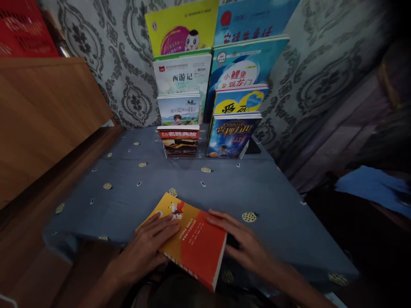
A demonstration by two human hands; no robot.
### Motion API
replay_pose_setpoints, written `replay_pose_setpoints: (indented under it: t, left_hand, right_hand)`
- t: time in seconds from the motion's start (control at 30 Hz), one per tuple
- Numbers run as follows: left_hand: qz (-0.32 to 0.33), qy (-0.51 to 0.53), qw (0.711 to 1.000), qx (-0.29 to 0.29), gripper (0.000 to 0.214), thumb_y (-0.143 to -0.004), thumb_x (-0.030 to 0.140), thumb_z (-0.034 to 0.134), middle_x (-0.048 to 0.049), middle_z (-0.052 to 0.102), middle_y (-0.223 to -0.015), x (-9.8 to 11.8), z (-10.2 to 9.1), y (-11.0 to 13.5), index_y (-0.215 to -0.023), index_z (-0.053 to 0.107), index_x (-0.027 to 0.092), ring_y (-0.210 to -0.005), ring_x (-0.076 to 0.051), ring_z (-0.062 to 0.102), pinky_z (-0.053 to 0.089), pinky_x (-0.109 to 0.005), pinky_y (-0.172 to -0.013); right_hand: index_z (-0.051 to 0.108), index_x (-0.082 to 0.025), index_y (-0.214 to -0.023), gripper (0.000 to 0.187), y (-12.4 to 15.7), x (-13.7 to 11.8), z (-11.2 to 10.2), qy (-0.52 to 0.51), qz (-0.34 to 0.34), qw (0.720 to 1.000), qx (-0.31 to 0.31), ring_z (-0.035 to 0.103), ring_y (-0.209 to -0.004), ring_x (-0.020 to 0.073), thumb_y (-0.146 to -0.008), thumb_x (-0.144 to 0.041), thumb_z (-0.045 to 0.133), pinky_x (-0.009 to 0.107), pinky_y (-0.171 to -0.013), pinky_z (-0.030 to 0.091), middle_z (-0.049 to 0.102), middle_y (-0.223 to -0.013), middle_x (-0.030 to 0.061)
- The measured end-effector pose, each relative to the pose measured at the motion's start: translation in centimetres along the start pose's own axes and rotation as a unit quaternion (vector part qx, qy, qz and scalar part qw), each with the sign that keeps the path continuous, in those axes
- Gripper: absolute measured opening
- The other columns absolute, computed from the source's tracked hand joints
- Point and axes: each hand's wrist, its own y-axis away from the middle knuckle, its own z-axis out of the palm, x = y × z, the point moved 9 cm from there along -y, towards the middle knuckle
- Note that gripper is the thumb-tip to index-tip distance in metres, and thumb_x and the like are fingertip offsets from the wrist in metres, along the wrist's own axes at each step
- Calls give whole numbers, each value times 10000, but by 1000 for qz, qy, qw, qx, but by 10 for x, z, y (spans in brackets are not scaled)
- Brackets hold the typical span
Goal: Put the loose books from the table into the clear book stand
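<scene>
A thick paperback book (pixel 199 244) with an orange and red cover lies tilted at the near edge of the table, its spine toward me and its page edges at the right. My left hand (pixel 150 237) grips its left end, fingers flat over the cover and thumb underneath. At the right end, my right hand (pixel 240 239) has its fingertips on the cover's upper edge, with the thumb by the page side. Farther back stand two columns of upright books, among them a small red and black book (pixel 179 142) and a dark blue book (pixel 233 134).
A clear stand (pixel 202 152) holds the upright books in tiers against the patterned curtain (pixel 128 68). The table (pixel 128 205) wears a grey-blue cloth with pineapple prints. At left is a wooden cabinet (pixel 48 115); at right, a light-blue cloth (pixel 372 188).
</scene>
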Motion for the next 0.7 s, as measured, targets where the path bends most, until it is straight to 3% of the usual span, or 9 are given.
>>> replay_pose_setpoints:
  t: [0.07, 0.17, 0.27, 0.37, 0.5, 0.6, 0.7]
  left_hand:
    - [-21, 56, 997, 45, 490, -962, 412, 565, -85, 660, -1328, -6, -15, -6, -1433, 482, 302, -1229, -222, 627, 513, -367, -1036]
    - [-78, 116, 985, 103, 331, -952, 461, 574, -75, 718, -1061, -14, -33, -15, -1197, 655, 252, -962, -198, 692, 553, -290, -818]
    - [-113, 159, 968, 158, 310, -930, 491, 598, -32, 677, -826, -18, -56, -24, -995, 716, 211, -736, -153, 637, 504, -239, -679]
    - [-154, 217, 941, 209, 336, -890, 495, 644, 6, 607, -672, -31, -80, -32, -769, 700, 186, -606, -121, 547, 439, -207, -577]
    - [-216, 359, 866, 272, 392, -836, 554, 675, -25, 705, -773, -62, -94, -42, -872, 728, 167, -734, -172, 649, 502, -228, -651]
    - [-239, 472, 794, 299, 475, -800, 603, 697, -45, 743, -850, -81, -82, -53, -957, 715, 154, -800, -204, 695, 548, -264, -713]
    - [-256, 557, 715, 336, 488, -796, 626, 693, -29, 750, -887, -99, -61, -62, -973, 686, 171, -769, -171, 699, 557, -251, -698]
  right_hand:
    - [588, -286, -1365, 467, -14, 4, -11, -88, 37, 995, 31, 603, -1274, 282, -914, -395, 636, 474, -1088, 492, 620, -1396, 111]
    - [565, -259, -1352, 603, -32, 12, -16, -210, 93, 971, 68, 667, -1165, 286, -805, -419, 765, 485, -1040, 519, 689, -1280, 115]
    - [543, -255, -1344, 691, -48, 18, -10, -319, 114, 937, 81, 703, -1073, 254, -738, -427, 827, 428, -960, 565, 708, -1236, 102]
    - [642, -248, -1191, 543, -69, 16, 1, -388, 110, 912, 80, 724, -958, 227, -743, -506, 808, 379, -857, 601, 750, -1094, 67]
    - [716, -234, -1014, 460, -97, -4, 9, -433, 61, 897, 69, 722, -912, 231, -738, -597, 777, 389, -824, 610, 762, -980, 42]
    - [713, -215, -991, 439, -112, -16, 8, -419, 42, 904, 77, 719, -860, 207, -793, -607, 719, 355, -778, 611, 756, -967, 41]
    - [676, -193, -1001, 453, -120, -8, 4, -377, 69, 917, 113, 697, -721, 177, -815, -607, 686, 253, -539, 556, 741, -888, 40]
